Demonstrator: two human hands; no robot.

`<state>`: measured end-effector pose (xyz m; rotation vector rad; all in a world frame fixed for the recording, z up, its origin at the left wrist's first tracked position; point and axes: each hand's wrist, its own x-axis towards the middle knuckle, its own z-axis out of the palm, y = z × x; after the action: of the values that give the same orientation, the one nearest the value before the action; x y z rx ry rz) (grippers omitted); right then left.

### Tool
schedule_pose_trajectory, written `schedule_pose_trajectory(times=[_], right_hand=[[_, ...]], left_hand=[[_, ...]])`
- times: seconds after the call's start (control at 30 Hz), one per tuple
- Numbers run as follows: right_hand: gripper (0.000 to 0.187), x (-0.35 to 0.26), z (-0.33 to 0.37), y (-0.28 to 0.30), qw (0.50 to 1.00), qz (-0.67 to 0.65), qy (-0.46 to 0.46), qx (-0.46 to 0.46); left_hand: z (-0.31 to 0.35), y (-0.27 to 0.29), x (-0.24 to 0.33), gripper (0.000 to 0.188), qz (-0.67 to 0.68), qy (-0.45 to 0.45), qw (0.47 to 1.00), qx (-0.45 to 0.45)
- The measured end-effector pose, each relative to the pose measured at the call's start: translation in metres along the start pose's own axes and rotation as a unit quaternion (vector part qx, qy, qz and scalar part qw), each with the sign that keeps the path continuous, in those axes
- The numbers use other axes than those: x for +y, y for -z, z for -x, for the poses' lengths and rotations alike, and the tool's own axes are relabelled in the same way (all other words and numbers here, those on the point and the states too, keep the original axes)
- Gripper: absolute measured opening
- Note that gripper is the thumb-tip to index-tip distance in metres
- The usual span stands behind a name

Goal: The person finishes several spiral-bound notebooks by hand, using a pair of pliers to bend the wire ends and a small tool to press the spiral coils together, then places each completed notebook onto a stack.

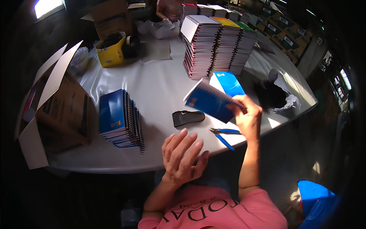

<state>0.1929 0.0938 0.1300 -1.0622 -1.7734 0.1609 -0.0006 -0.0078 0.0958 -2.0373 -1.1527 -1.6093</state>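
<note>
At the lower centre, the left hand (183,158) is raised, its fingers loosely spread, holding nothing. Right of centre, the right hand (249,116), above an upright forearm, pinches one end of a blue spiral notebook (211,102); the cover bears a small orange mark (192,102). At upper right, cardboard cartons (280,36) carry pale printed labels (271,27).

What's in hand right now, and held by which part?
The right hand holds a blue-covered notebook by its right end; the left hand is open, holding nothing.
</note>
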Motion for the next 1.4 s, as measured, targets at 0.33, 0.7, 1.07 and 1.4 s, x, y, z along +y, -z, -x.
schedule_pose_trajectory(times=[0.33, 0.7, 1.07, 1.4], right_hand=[[0.038, 0.017, 0.048, -0.002, 0.945, -0.162, 0.064, -0.278], [0.068, 0.316, -0.03, -0.031, 0.892, 0.084, -0.442, -0.039], [0.039, 0.061, 0.01, 0.028, 0.945, -0.28, -0.168, -0.007], [0.012, 0.024, 0.075, -0.031, 0.956, -0.158, -0.111, -0.22]], left_hand=[[0.078, -0.049, -0.021, 0.057, -0.166, 0.147, 0.956, -0.194], [0.069, -0.068, -0.029, 0.057, -0.23, 0.142, 0.958, -0.092], [0.058, -0.061, -0.03, 0.044, -0.193, 0.2, 0.953, -0.119], [0.059, -0.056, -0.031, 0.049, -0.219, 0.176, 0.951, -0.129]])
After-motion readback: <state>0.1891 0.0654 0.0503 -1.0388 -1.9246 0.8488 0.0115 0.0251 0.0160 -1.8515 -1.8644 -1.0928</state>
